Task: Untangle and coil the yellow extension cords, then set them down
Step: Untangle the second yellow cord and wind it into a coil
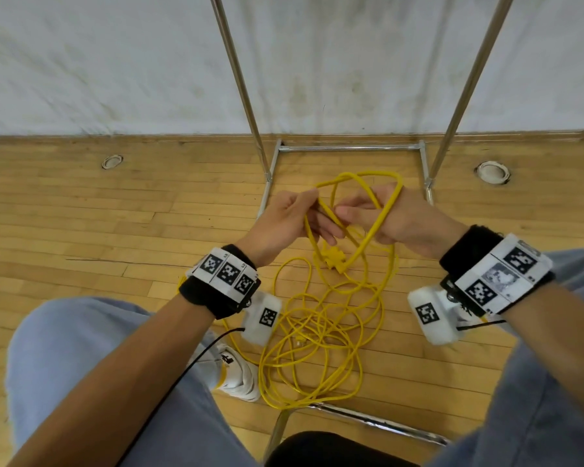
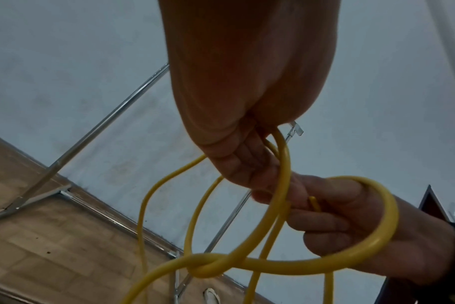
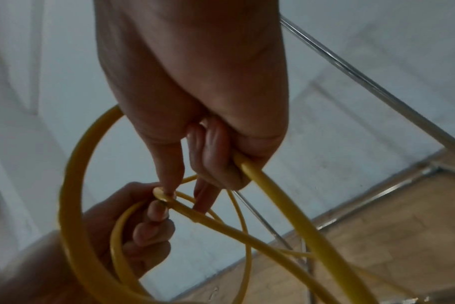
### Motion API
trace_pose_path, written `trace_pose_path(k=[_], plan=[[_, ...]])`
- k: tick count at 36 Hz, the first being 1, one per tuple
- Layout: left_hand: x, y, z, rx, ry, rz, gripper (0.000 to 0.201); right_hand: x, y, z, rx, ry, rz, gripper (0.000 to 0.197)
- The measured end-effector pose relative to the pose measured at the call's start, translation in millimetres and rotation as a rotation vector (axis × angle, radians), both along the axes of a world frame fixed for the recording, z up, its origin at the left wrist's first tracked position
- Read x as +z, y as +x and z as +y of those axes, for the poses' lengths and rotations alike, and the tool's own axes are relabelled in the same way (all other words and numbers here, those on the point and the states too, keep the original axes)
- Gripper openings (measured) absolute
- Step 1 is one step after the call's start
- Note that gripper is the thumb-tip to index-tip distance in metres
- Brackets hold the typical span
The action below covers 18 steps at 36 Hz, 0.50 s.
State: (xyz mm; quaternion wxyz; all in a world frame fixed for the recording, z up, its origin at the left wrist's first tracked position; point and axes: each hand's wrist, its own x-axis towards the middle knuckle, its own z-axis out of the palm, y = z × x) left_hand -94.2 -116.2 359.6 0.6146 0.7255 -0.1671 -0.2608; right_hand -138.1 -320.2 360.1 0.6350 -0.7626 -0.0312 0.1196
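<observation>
Both hands grip loops of the yellow cords: left hand, right hand, cords. Pulling hard would likely tighten the crossing into a knot.

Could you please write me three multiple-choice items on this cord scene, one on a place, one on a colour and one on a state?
1. Where does most of the loose cord lie?
A. on the wood floor between the person's legs
B. hung over the metal rack
C. on a table

2. What colour are the cords?
A. orange
B. yellow
C. black

3. What are the hands doing?
A. both hang idle
B. only the left holds cord
C. both hold loops of cord

Key:
1 A: the tangled pile rests on the wood floor, beside a white shoe; the metal rack carries none.
2 B: every strand of the cords is yellow.
3 C: the left hand and the right hand each have fingers curled round raised loops, and one loop circles the right hand.
</observation>
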Motion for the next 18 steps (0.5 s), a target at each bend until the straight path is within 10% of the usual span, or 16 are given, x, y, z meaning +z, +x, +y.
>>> trace_pose_path(k=[10, 14, 18], plan=[[-24, 17, 7, 0.232, 0.398, -0.190, 0.051, 2, 0, 7, 0.070, 0.149, 0.058, 0.016], [-36, 23, 17, 0.429, 0.673, -0.508, 0.032, 6, 1, 3, 0.073, 0.143, 0.076, 0.021], [-24, 14, 9, 0.168, 0.501, -0.663, 0.022, 6, 1, 4, 0.033, 0.161, 0.059, 0.041]])
